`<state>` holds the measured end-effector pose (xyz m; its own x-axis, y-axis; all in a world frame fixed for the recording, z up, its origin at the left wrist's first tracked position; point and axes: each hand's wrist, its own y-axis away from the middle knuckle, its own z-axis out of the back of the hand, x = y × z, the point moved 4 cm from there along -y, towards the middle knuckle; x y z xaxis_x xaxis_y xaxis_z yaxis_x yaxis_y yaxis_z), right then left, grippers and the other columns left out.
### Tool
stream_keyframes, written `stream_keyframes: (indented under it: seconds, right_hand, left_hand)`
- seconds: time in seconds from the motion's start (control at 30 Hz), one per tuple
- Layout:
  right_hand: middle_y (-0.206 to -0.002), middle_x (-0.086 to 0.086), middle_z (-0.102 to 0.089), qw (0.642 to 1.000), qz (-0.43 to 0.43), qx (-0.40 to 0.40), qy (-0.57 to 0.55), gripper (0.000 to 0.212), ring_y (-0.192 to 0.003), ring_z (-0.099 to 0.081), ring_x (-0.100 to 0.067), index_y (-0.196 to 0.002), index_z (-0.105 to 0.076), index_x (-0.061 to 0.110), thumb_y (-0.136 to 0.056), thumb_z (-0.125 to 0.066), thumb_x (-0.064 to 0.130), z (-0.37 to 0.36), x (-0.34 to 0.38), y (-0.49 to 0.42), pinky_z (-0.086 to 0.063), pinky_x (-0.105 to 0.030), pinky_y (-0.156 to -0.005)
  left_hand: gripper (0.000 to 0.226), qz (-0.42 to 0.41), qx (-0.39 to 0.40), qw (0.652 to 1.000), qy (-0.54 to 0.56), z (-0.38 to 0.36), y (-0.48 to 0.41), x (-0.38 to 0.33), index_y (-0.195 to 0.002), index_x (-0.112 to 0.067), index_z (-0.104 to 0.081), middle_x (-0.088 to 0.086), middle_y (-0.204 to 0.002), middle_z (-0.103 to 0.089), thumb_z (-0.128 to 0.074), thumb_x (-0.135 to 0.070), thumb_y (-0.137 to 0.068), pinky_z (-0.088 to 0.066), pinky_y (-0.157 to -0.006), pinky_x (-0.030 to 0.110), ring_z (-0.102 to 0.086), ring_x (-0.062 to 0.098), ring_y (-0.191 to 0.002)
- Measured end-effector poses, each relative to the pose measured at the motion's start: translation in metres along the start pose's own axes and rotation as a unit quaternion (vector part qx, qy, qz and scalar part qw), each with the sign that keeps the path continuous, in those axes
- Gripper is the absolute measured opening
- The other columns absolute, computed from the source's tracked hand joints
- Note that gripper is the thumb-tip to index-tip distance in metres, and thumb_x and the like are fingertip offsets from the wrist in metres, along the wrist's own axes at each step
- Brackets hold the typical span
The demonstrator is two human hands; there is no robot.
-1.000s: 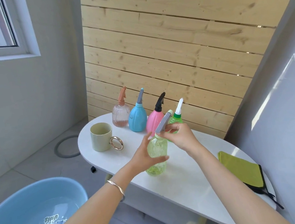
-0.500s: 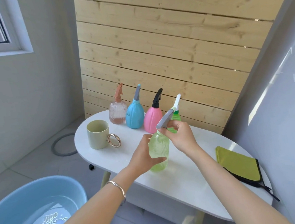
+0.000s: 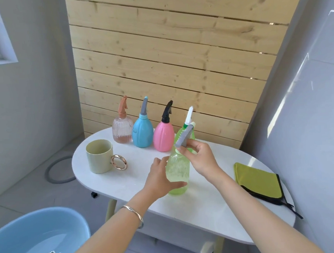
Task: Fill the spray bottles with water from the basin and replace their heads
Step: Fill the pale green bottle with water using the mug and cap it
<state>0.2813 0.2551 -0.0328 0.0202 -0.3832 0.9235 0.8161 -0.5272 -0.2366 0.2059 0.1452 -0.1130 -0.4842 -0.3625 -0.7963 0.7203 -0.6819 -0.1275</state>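
White bench (image 3: 208, 211) is carrying everything; blue basin (image 3: 39, 220) is sitting on the floor off its near-left end, with water showing in it. Green cloth (image 3: 256, 181) is lying flat at the bench's right end, and cup (image 3: 99, 156) is standing upright at the left end. Four bottles are standing upright along the back edge, heads on: clear ribbed bottle (image 3: 122, 130), blue bottle (image 3: 142, 133), pink bottle (image 3: 163, 136) and dark green bottle (image 3: 181, 130), the last partly hidden behind the work. Task item: light green bottle (image 3: 177, 171) is standing upright on the bench, mid-front, just ahead of the pink one. Left hand (image 3: 159, 181) is wrapping its lower body, grip clenched round it, steadying. Right hand (image 3: 199, 157) is pinching the grey spray head (image 3: 184, 138) in its fingertips right at the neck, grip closed on it. The head is tilting off-axis, so it's looking unseated rather than threaded home. Can't tell the water level through the frosted wall, so can't tell whether the head is coming off for filling or going back on. My read: head-at-neck step on this bottle. If refitting, the next move is calling for squaring the head to the neck, then turning against the left hand's hold. If removing, it's calling for lifting straight up, parking the head on the bench and taking the bottle down to the basin.
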Motion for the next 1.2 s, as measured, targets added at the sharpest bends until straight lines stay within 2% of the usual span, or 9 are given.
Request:
stream_keyframes:
  seconds: [0.07, 0.13, 0.3, 0.43, 0.6, 0.67, 0.8, 1.0, 1.2]
  right_hand:
    - [-0.094, 0.013, -0.072, 0.999, 0.008, -0.039, 0.004, 0.015, -0.092, -0.064, 0.003, -0.094, -0.072, 0.024, -0.080, -0.075, 0.026, 0.003, 0.001, 0.001, -0.047, -0.015, -0.084]
    - [-0.091, 0.015, -0.072, 0.999, 0.017, -0.047, 0.007, 0.013, -0.089, -0.063, 0.005, -0.092, -0.071, 0.027, -0.079, -0.075, 0.027, 0.004, -0.001, 0.002, -0.046, -0.010, -0.081]
    - [-0.104, 0.009, -0.070, 1.000, -0.008, 0.022, -0.004, 0.021, -0.094, -0.061, 0.009, -0.108, -0.070, 0.016, -0.088, -0.066, 0.021, 0.011, -0.008, -0.003, -0.041, -0.005, -0.078]
    - [-0.103, 0.009, -0.070, 1.000, -0.012, 0.013, -0.014, 0.022, -0.091, -0.061, 0.011, -0.107, -0.071, 0.014, -0.086, -0.068, 0.019, 0.017, -0.010, -0.002, -0.041, -0.002, -0.075]
    - [-0.106, 0.008, -0.069, 1.000, -0.014, -0.011, -0.019, 0.026, -0.094, -0.059, 0.015, -0.110, -0.069, 0.013, -0.085, -0.069, 0.019, 0.024, -0.014, 0.001, -0.042, -0.002, -0.080]
    - [-0.107, 0.008, -0.069, 1.000, -0.013, -0.005, -0.016, 0.027, -0.092, -0.059, 0.017, -0.112, -0.069, 0.010, -0.086, -0.067, 0.018, 0.024, -0.014, 0.001, -0.041, -0.001, -0.079]
    - [-0.108, 0.007, -0.069, 0.999, -0.020, -0.006, -0.028, 0.026, -0.095, -0.061, 0.012, -0.112, -0.069, 0.011, -0.087, -0.067, 0.017, 0.023, -0.014, 0.002, -0.045, -0.009, -0.086]
    - [-0.108, 0.013, -0.069, 0.996, -0.005, -0.067, -0.052, 0.024, -0.102, -0.059, 0.009, -0.111, -0.069, 0.020, -0.087, -0.066, 0.022, 0.019, -0.019, 0.009, -0.042, -0.006, -0.084]
    - [-0.108, 0.015, -0.069, 0.994, 0.000, -0.104, -0.045, 0.028, -0.106, -0.060, 0.001, -0.114, -0.068, 0.020, -0.087, -0.067, 0.026, 0.016, -0.019, 0.010, -0.043, -0.016, -0.090]
  left_hand:
    - [0.088, -0.004, -0.052, 0.997, -0.052, -0.007, 0.002, -0.007, -0.127, -0.015, -0.043, -0.001, -0.108, -0.035, -0.087, -0.050, -0.059, -0.041, -0.095, 0.032, -0.040, 0.021, -0.111]
    - [0.090, -0.015, -0.061, 0.998, -0.024, -0.015, 0.002, -0.010, -0.126, -0.011, -0.039, -0.001, -0.110, -0.031, -0.087, -0.049, -0.060, -0.037, -0.098, 0.028, -0.037, 0.019, -0.114]
    - [0.083, -0.013, 0.085, 0.987, 0.134, -0.017, 0.001, -0.003, -0.128, -0.023, -0.022, -0.003, -0.124, -0.049, -0.083, -0.024, -0.071, -0.046, -0.090, 0.027, -0.052, 0.016, -0.117]
    - [0.082, 0.000, 0.006, 0.998, 0.069, -0.016, 0.000, -0.003, -0.129, -0.025, -0.042, -0.005, -0.113, -0.048, -0.088, -0.041, -0.063, -0.044, -0.087, 0.026, -0.049, 0.013, -0.106]
    - [0.084, 0.017, -0.052, 0.997, 0.053, -0.035, 0.003, -0.014, -0.126, -0.017, -0.042, -0.001, -0.109, -0.035, -0.088, -0.043, -0.060, -0.041, -0.096, 0.031, -0.039, 0.016, -0.112]
    - [0.083, 0.009, -0.007, 0.995, 0.097, -0.035, 0.002, -0.012, -0.126, -0.017, -0.039, -0.002, -0.117, -0.038, -0.089, -0.031, -0.062, -0.042, -0.099, 0.031, -0.040, 0.015, -0.118]
    - [0.078, -0.011, 0.072, 0.992, 0.101, -0.027, -0.001, -0.005, -0.124, -0.021, -0.036, -0.010, -0.110, -0.054, -0.088, -0.021, -0.066, -0.046, -0.077, 0.024, -0.056, 0.017, -0.106]
    - [0.079, -0.010, 0.006, 0.996, 0.093, -0.037, 0.000, -0.002, -0.125, -0.026, -0.044, -0.008, -0.117, -0.053, -0.088, -0.036, -0.061, -0.048, -0.091, 0.036, -0.054, 0.014, -0.109]
    - [0.074, -0.008, -0.091, 0.994, 0.064, -0.045, 0.011, -0.011, -0.125, -0.021, -0.045, -0.006, -0.110, -0.051, -0.085, -0.038, -0.065, -0.048, -0.085, 0.039, -0.052, 0.016, -0.106]
